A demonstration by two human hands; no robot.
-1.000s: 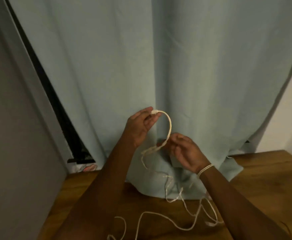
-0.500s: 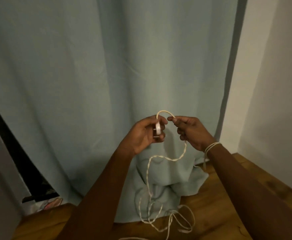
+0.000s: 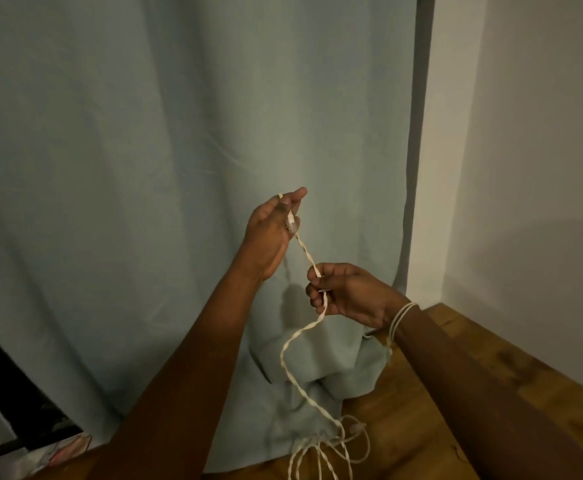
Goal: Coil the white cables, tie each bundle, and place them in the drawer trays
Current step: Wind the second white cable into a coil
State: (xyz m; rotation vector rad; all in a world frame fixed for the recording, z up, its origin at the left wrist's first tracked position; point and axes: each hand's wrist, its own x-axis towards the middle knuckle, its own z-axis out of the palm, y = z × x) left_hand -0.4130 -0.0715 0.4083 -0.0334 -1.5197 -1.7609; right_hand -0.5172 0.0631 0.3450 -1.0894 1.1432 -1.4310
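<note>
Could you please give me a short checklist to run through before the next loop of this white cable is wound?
1. Cable end held: the left hand holds the white cable near its connector: ok.
2. Running length held: the right hand pinches the cable lower down: ok.
3. Span between hands free of knots: twisted, no knot visible: ok.
4. Slack below untangled: several strands lie bunched on the wooden surface against the curtain: not ok.
5. Tie at hand: a string circles the right wrist; purpose unclear: cannot tell.
6. Drawer trays within reach: not in view: cannot tell.
</note>
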